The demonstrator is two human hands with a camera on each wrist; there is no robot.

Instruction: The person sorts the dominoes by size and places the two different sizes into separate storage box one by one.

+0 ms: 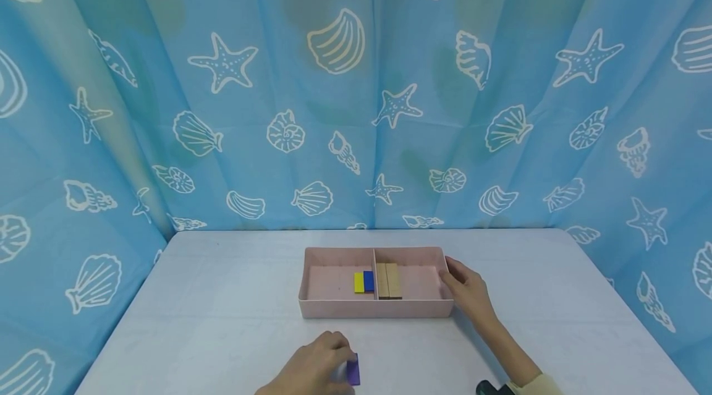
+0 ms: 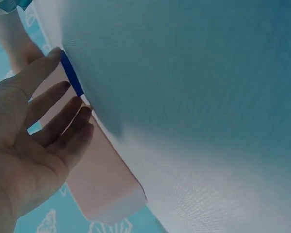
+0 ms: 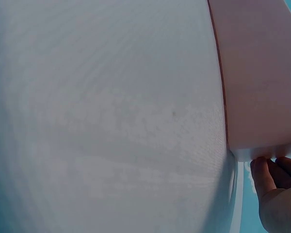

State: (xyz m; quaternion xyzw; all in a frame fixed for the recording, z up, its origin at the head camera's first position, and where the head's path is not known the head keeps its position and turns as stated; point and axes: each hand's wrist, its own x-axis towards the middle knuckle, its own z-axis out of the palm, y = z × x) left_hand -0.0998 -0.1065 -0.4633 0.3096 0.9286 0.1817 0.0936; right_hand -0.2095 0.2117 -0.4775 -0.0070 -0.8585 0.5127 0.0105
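Observation:
My left hand [image 1: 317,364] pinches a small flat purple block [image 1: 353,370] between thumb and fingers, in front of the pink box. From the left wrist, the same block [image 2: 72,73] looks dark blue and spans the gap from thumb to fingers of the left hand [image 2: 34,121]. The right hand [image 1: 470,296] holds the right end of a pink two-compartment box [image 1: 378,310], with a fingertip over the rim. Seen from the right wrist, fingers of the right hand [image 3: 279,189] meet the box's end wall [image 3: 264,153].
In the box's left compartment, a yellow block [image 1: 358,283] and a blue block [image 1: 369,281] lie against the divider. Two wooden blocks [image 1: 388,281] lie on its other side. A white table [image 1: 222,284] carries the box, and a shell-patterned blue curtain [image 1: 345,104] hangs behind.

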